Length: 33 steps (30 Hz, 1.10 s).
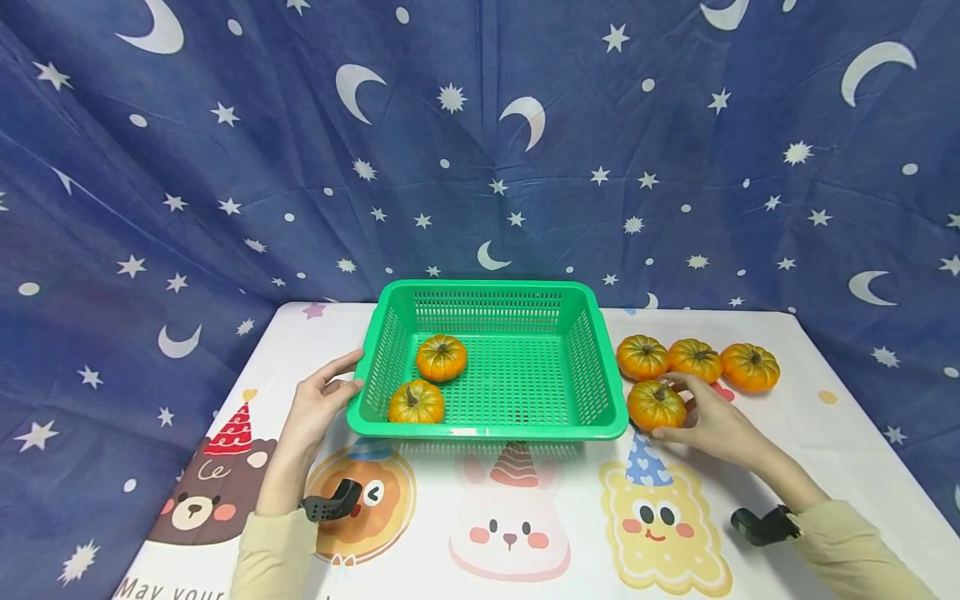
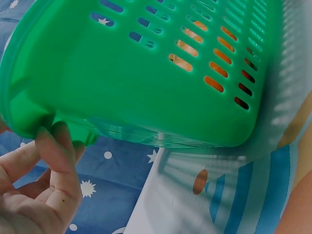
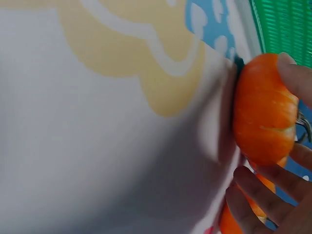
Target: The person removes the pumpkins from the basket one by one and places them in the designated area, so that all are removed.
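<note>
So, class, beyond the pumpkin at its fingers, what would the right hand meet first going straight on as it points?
Probably the green basket, on its right side: the right hand points toward it across the pumpkin. The remaining gap is hard to judge.

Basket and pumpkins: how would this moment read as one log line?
left hand: holds basket | right hand: grips pumpkin beside basket | inside: two pumpkins | on tablecloth: three pumpkins

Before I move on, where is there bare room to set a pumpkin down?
Inside the green basket, the floor is bare from the two pumpkins to the right wall. The tablecloth is free in front of the basket, between the arms, and right of the row of three pumpkins. Crowded: just right of the basket, where the right hand grips another pumpkin.
</note>
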### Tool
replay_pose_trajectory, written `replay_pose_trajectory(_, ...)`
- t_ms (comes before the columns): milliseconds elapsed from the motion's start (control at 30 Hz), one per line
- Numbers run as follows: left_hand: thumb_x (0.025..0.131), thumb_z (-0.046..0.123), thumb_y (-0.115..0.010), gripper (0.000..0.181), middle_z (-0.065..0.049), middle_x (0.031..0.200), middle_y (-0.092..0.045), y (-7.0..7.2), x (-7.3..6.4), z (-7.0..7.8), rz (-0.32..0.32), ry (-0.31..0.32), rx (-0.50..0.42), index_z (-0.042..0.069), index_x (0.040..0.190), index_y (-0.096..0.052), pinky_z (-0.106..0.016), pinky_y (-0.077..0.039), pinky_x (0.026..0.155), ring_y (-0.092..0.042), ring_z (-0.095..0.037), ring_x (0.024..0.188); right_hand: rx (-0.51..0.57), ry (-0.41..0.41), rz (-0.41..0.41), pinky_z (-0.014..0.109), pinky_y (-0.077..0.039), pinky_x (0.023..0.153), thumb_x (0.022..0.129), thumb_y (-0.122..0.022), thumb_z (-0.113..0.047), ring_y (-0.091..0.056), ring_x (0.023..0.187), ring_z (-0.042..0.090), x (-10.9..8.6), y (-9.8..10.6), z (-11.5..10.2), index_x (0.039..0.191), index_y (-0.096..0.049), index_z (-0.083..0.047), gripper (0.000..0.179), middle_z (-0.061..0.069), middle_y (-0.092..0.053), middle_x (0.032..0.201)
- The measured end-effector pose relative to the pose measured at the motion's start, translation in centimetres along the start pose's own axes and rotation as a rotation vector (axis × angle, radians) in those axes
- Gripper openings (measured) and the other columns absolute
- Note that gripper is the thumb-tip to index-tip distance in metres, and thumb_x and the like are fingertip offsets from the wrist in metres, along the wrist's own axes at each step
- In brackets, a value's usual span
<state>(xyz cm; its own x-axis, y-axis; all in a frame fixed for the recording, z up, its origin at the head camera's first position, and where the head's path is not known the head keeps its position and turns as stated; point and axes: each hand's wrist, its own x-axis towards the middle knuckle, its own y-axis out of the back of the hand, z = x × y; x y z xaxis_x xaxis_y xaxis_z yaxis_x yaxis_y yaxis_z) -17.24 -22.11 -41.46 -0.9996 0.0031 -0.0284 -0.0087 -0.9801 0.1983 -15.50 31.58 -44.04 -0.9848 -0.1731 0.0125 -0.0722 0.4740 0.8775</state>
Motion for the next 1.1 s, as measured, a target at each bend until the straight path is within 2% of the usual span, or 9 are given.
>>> replay_pose_trajectory(133,0.094,0.008,-0.057,0.048,0.006,0.115,-0.054,0.0,0.0,0.0,-0.002,-0.001,0.002,0.006,0.141,-0.048,-0.016,-0.05,0.074,-0.06,0.005,0.082,0.005,0.04,0.011,0.047,-0.05,0.078,0.074,-0.08,-0.044,-0.059,0.099,0.033,0.0,0.9,-0.2,0.137,-0.041,-0.004,0.085,0.021,-0.056,0.125)
replay_pose_trajectory(233,0.094,0.008,-0.057,0.048,0.004,0.117,-0.054,0.0,0.1,-0.1,-0.003,-0.005,0.002,0.006,0.141,-0.048,-0.016,-0.05,0.074,-0.061,0.005,0.082,0.008,0.058,0.015,0.057,-0.047,0.086,0.078,-0.078,-0.041,-0.057,0.107,0.039,0.0,1.8,-0.5,0.135,-0.042,-0.001,0.078,0.024,-0.053,0.129)
replay_pose_trajectory(500,0.092,0.007,-0.058,0.048,0.009,0.111,-0.057,0.0,0.1,-0.2,0.004,-0.023,-0.016,0.003,0.14,-0.048,-0.016,-0.051,0.073,-0.062,0.004,0.082,-0.006,0.105,0.046,0.058,-0.046,0.089,0.09,-0.066,-0.033,-0.057,0.112,0.04,0.5,4.2,-2.4,0.131,-0.049,-0.002,0.054,0.021,-0.056,0.128)
replay_pose_trajectory(800,0.094,0.009,-0.056,0.048,0.008,0.112,-0.055,0.0,0.3,-0.4,-0.006,-0.004,0.019,0.006,0.141,-0.047,-0.016,-0.051,0.076,-0.062,0.004,0.084,-0.055,0.187,0.058,0.058,-0.046,0.088,0.089,-0.067,-0.032,-0.056,0.111,0.036,1.9,6.4,-5.2,0.124,-0.056,-0.008,0.044,0.015,-0.058,0.126)
replay_pose_trajectory(1000,0.094,0.008,-0.056,0.048,0.009,0.112,-0.055,0.0,0.3,-0.3,-0.009,-0.017,0.014,0.005,0.141,-0.047,-0.016,-0.051,0.076,-0.062,0.005,0.083,-0.078,0.248,0.065,0.052,-0.048,0.083,0.089,-0.067,-0.026,-0.057,0.108,0.032,2.8,7.4,-6.9,0.121,-0.059,-0.011,0.036,0.012,-0.06,0.121)
replay_pose_trajectory(1100,0.093,0.008,-0.057,0.048,0.01,0.111,-0.056,0.0,0.3,-0.3,-0.005,-0.012,0.012,0.005,0.141,-0.047,-0.017,-0.051,0.075,-0.062,0.004,0.083,-0.097,0.253,0.058,0.05,-0.049,0.081,0.09,-0.066,-0.028,-0.057,0.107,0.031,3.2,7.6,-7.9,0.121,-0.059,-0.013,0.035,0.011,-0.06,0.119)
